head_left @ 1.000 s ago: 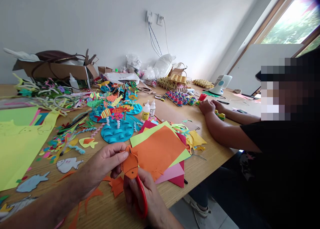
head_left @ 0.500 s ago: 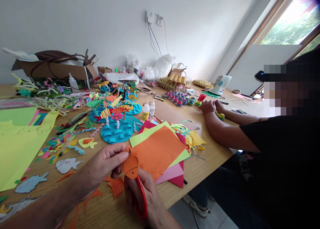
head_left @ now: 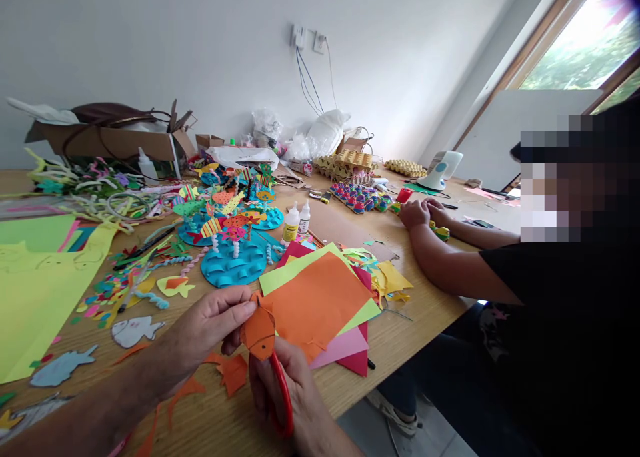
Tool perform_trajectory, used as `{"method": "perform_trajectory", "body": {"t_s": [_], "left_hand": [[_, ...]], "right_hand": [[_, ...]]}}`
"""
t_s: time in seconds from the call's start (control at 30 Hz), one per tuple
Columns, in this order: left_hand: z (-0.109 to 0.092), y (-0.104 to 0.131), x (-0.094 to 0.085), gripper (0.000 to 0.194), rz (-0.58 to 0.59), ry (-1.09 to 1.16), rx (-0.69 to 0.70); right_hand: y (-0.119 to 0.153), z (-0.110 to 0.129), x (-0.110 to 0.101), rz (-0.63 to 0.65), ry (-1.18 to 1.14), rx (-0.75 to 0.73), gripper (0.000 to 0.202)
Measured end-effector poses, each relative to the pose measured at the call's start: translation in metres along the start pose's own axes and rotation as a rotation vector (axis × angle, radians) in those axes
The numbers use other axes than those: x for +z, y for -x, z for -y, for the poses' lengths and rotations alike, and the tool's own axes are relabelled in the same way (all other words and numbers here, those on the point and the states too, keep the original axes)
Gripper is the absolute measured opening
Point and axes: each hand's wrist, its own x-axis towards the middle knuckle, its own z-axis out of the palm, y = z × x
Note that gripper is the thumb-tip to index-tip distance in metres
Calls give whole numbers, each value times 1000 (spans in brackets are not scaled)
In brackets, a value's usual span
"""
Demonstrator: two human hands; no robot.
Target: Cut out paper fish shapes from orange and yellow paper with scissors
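Observation:
Between the thumb and fingers of my left hand (head_left: 223,317) is an orange paper fish (head_left: 259,330), its outline and eye drawn in black. My right hand (head_left: 295,384) grips red-handled scissors (head_left: 284,397) just below the fish; the blades are hidden behind the paper. Orange paper scraps (head_left: 233,375) lie on the table beneath my hands. Behind the fish, an orange sheet (head_left: 320,304) tops a stack of coloured paper. A white paper fish (head_left: 136,330) and a light blue one (head_left: 63,366) lie left of my left forearm.
Blue paper discs (head_left: 234,264) carrying colourful paper fish stand mid-table, beside glue bottles (head_left: 291,224). Yellow sheets (head_left: 55,297) lie at the left. A cardboard box (head_left: 110,140) and egg trays (head_left: 345,164) stand along the wall. A co-worker's hands (head_left: 420,214) rest at the right.
The orange fish has tilted and shifted very slightly in my left hand. My right hand keeps hold of the scissors, almost unmoved. The co-worker's head has moved a little.

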Motion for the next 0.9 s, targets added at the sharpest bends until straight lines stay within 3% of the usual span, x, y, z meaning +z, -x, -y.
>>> {"method": "perform_trajectory", "body": {"t_s": [0.9], "left_hand": [[-3,2,-2,26,42,72,-58]], "right_hand": [[0,2,0,-14,64,15,57]]}}
